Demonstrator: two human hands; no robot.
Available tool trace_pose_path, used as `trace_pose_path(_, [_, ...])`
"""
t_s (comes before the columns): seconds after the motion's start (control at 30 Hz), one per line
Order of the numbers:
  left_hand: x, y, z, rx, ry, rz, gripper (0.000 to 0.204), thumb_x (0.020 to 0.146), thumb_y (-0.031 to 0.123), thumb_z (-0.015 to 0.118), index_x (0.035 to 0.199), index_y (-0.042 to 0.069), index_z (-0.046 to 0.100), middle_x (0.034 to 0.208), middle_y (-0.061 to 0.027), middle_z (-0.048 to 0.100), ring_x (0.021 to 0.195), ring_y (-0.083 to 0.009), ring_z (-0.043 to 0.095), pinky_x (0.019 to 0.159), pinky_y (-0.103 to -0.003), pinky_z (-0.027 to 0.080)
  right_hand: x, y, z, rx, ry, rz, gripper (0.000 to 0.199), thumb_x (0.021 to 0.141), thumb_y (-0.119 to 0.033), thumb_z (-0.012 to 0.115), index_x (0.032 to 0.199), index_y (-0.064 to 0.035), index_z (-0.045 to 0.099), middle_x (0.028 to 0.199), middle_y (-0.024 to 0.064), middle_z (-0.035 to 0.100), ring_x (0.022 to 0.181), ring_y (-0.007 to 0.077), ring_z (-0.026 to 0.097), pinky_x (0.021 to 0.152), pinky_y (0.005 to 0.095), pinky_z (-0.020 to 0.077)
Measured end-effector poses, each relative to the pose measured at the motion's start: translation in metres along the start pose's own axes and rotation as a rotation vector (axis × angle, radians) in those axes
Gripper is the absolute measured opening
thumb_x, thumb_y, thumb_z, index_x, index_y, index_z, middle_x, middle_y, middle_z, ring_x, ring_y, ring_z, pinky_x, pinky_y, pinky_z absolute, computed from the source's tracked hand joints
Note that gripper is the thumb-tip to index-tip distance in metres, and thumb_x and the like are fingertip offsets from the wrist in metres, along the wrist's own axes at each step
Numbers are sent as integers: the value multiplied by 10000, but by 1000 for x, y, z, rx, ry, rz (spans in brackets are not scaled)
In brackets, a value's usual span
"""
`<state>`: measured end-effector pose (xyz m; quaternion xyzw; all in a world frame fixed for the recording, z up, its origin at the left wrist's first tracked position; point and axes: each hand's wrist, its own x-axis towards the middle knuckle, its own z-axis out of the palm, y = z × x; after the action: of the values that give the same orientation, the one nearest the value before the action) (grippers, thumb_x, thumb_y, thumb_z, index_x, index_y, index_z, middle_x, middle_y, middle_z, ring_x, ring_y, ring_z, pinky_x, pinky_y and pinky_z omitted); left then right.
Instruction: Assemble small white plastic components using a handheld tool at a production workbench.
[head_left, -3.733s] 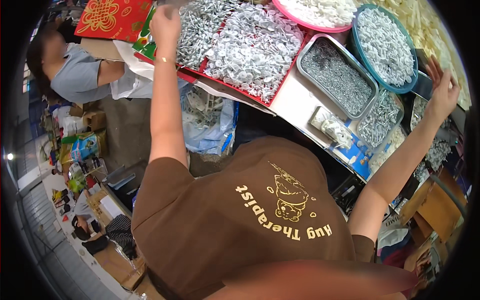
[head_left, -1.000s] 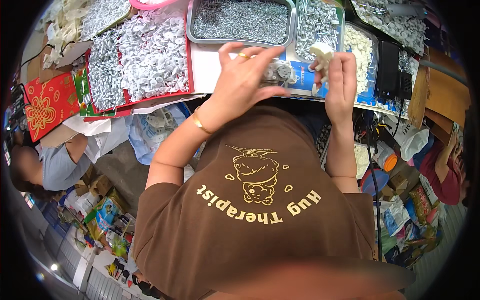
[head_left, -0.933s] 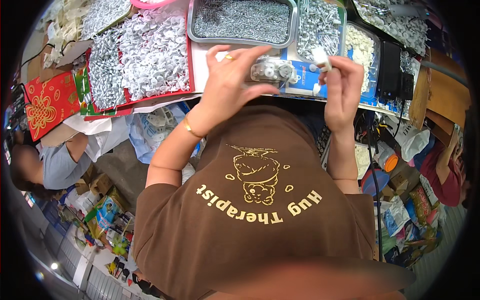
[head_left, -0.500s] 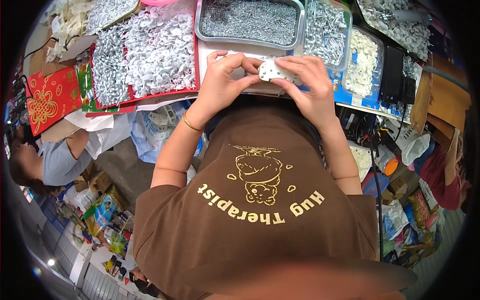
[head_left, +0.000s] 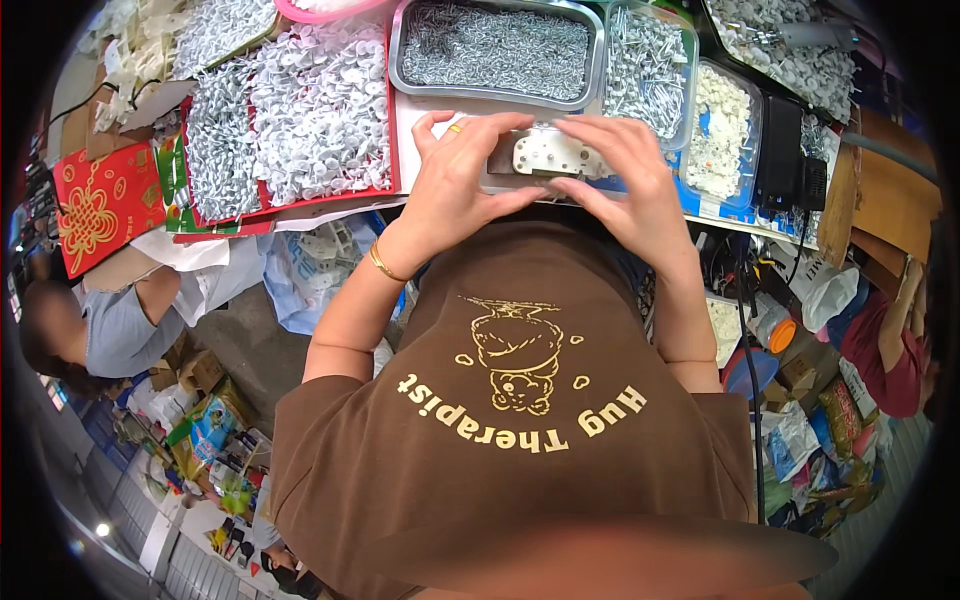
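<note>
The counter (head_left: pixel 420 120) runs across the far side, crowded with trays and heaps. On its left lies a red tray (head_left: pixel 300 195) heaped with small white and silver parts (head_left: pixel 320 100). Right of that, a grey metal tray (head_left: pixel 497 45) holds a bed of silver screws (head_left: pixel 500 50). Next to it on the right stand 2 clear tubs: the first (head_left: pixel 650 70) holds longer silver pieces, the second (head_left: pixel 725 135) holds white bits. A black box (head_left: pixel 780 150) sits right of the tubs. At far left a red card (head_left: pixel 100 205) with a gold knot pattern lies at the counter's edge.

Near left, below the counter, another person (head_left: pixel 110 320) in a grey top sits low beside cardboard boxes and packets on the floor.

Both of the wearer's hands meet at the counter's near edge, just in front of the grey tray. The left hand (head_left: pixel 455 180), with a ring and a gold bracelet (head_left: pixel 380 265) at the wrist, is closed around the left end of a small pale plate (head_left: pixel 550 155) with holes, thumb underneath and fingers arched over the top. The right hand (head_left: pixel 630 180) grasps the plate's right end the same way. The plate is level between them, over a white sheet (head_left: pixel 420 140) on the counter; I cannot tell whether it touches the sheet.
</note>
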<state>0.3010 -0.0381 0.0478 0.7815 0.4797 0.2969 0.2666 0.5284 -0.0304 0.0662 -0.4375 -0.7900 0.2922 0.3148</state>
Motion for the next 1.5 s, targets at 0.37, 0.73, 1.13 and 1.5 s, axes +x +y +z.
trace_pose_path(0.37, [8,-5,2,-7,-16,43,386,800,300,823,1127,135,699,991,11,721,995,-160,644,1057,-446,246,-11,5,-8,-10,10,151,379,798,-102,803,1167,-69,722,1088,108,663,939,246,631,788,343,516])
trace_pose_path(0.73, [9,-3,0,-30,0,45,375,787,275,832,1101,128,691,1035,5,711,975,-158,648,1067,-450,245,-13,7,-5,-24,29,136,366,816,-75,786,1176,-65,719,1074,105,659,917,237,630,772,322,522])
trace_pose_path(1.13, [6,-6,5,166,-55,228,486,742,141,798,1185,86,605,1114,-25,688,1076,-196,647,1116,-514,281,-8,3,-9,24,-62,213,354,823,-51,769,1169,-42,694,986,92,612,816,210,587,710,311,494])
trace_pose_path(1.5, [-4,-13,22,202,47,249,494,751,63,761,1214,39,590,1201,-108,697,1114,-231,671,1160,-521,313,-37,-11,3,-157,60,31,297,760,-115,834,1033,-64,728,858,74,649,711,245,578,679,340,479])
